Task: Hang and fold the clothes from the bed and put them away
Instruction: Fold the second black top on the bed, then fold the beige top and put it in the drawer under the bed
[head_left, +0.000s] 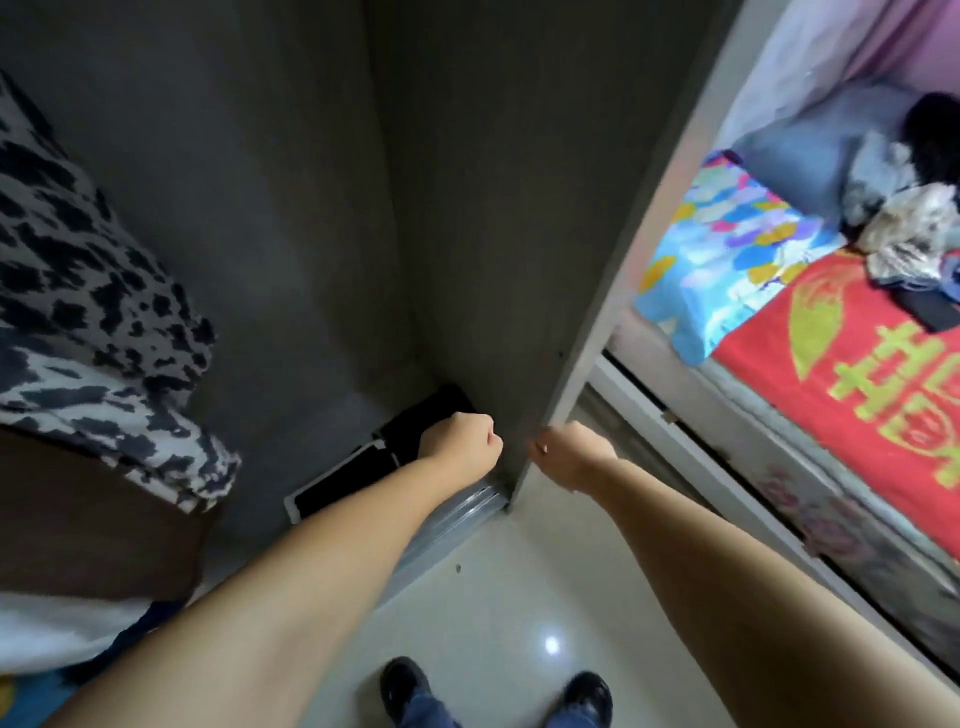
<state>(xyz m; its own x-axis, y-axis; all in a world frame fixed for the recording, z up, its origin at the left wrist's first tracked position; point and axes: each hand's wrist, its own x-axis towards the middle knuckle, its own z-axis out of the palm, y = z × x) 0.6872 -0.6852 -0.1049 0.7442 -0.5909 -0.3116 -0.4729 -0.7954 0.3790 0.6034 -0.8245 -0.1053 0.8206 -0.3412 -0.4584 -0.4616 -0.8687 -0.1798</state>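
Both fists curled and holding nothing, the left hand (460, 436) inside the wardrobe's side panel (582, 332), the right hand (571, 452) outside it and nearer the clothes pile (906, 223) on the bed (852, 374) further right.

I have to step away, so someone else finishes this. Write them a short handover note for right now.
Left hand: fist inside the open wardrobe, apparently holding nothing.
Right hand: at the front edge of the wardrobe side panel; grip unclear.
Black-and-white patterned garments are in the wardrobe on the left.
Pile of clothes lies on the bed, unfolded.
Left: hang or fold that pile and put it away.
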